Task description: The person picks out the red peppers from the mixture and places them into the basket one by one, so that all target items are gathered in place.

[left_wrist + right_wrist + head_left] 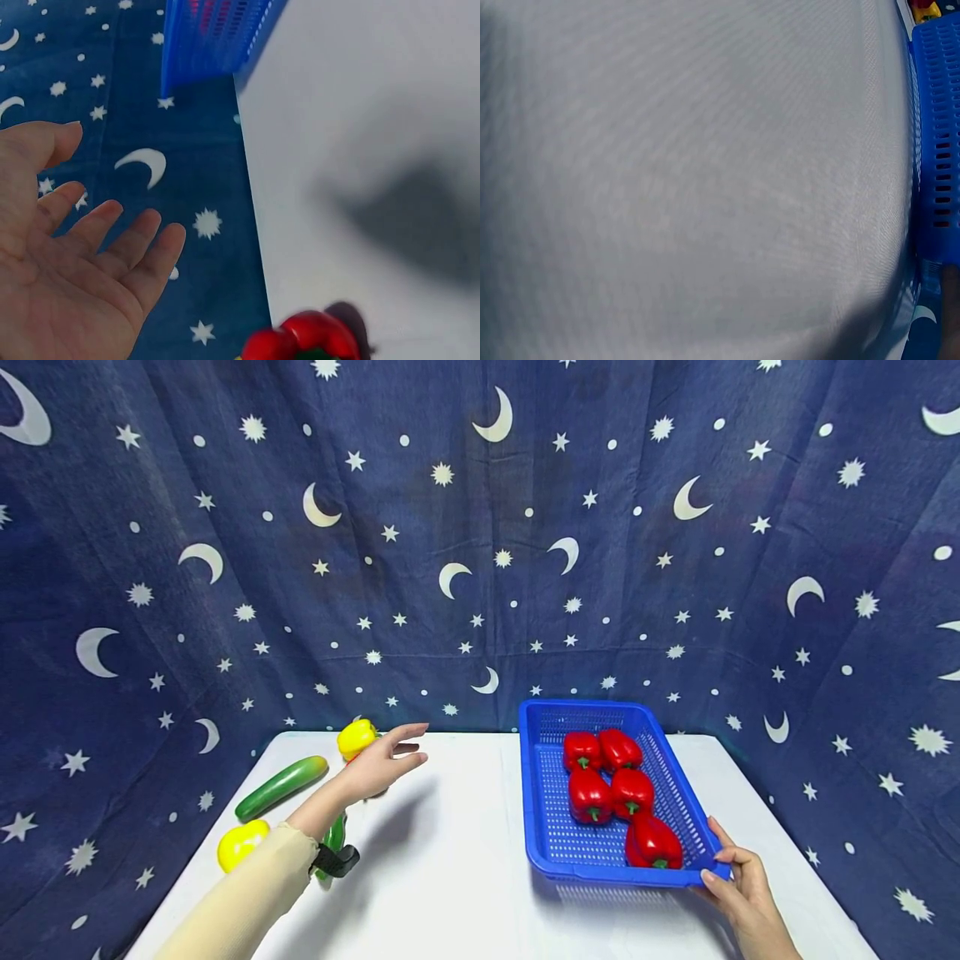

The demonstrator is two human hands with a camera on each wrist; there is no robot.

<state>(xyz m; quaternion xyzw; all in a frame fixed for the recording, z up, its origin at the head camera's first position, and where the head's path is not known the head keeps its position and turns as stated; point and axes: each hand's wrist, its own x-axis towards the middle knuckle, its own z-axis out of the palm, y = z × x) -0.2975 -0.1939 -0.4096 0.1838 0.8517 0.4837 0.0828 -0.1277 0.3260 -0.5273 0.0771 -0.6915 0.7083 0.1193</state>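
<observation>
My right hand (746, 893) pinches the near right corner of a blue plastic basket (531, 827), thumb and fingers at the rim. Inside lie several red bell peppers (590, 789), grouped mostly toward the middle and right side. Over the left part of the table my left hand (382, 767) hangs in the air with its fingers extended, holding nothing. Behind it sits a yellow bell pepper (356, 738). The left wrist view shows a red pepper (319, 334) beside something dark purple; in the head view my hand mostly covers both.
A green cucumber-like vegetable (281, 788) and another yellow bell pepper (242, 843) lie at the table's left edge. A green vegetable (335, 833) shows partly behind my left wrist, which wears a black strap (335, 860). A blue moon-and-star curtain (480, 527) surrounds the white table (465, 860).
</observation>
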